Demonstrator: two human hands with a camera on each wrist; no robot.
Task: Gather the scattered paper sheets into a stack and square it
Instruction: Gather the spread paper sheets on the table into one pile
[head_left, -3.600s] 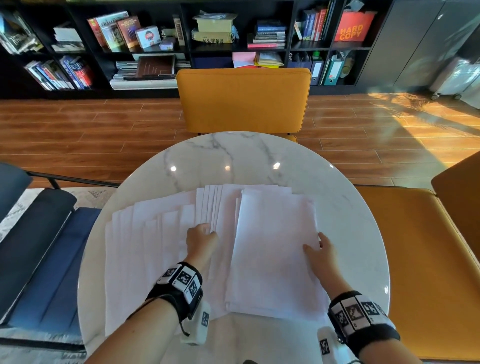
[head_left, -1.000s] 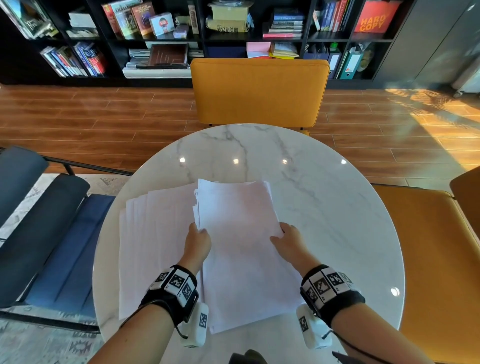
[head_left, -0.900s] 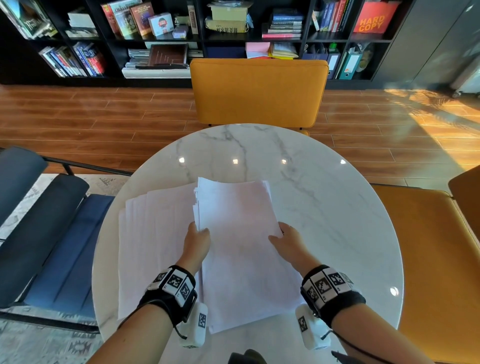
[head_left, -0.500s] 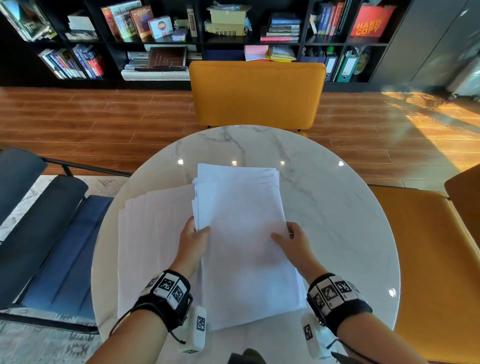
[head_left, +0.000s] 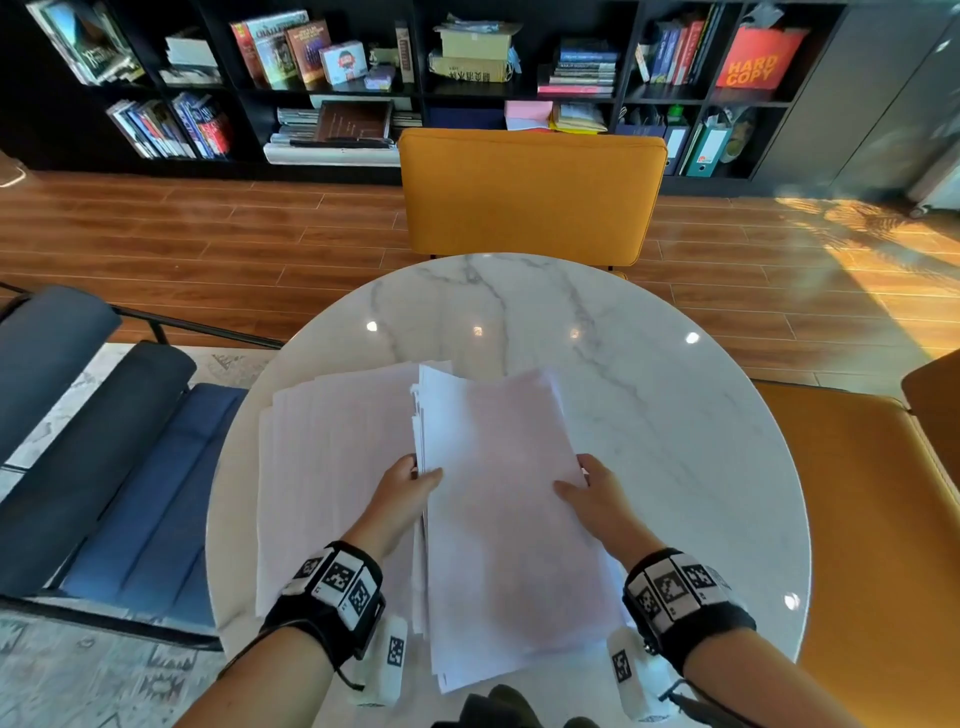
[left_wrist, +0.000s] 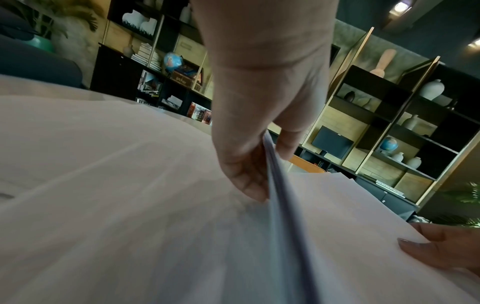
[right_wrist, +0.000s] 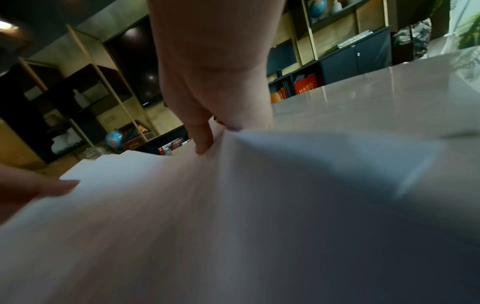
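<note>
A thick stack of white paper sheets (head_left: 498, 499) is held between both hands over the round marble table (head_left: 675, 415). My left hand (head_left: 410, 483) pinches the stack's left edge (left_wrist: 275, 164), thumb on top and fingers underneath. My right hand (head_left: 587, 493) grips the right edge, its thumb (right_wrist: 202, 142) lying on the top sheet. The far edges of the stack are slightly fanned. A spread of more loose sheets (head_left: 332, 467) lies flat on the table, left of and partly under the stack.
An orange chair (head_left: 530, 192) stands at the table's far side and another orange seat (head_left: 872, 519) at the right. A blue lounge chair (head_left: 104, 467) is on the left. Bookshelves (head_left: 467, 67) line the back wall.
Over the last seconds both hands slid the right-hand sheets leftward into one stack. In the last half second the stack's far end, which had been lifted toward me, dropped back down.
</note>
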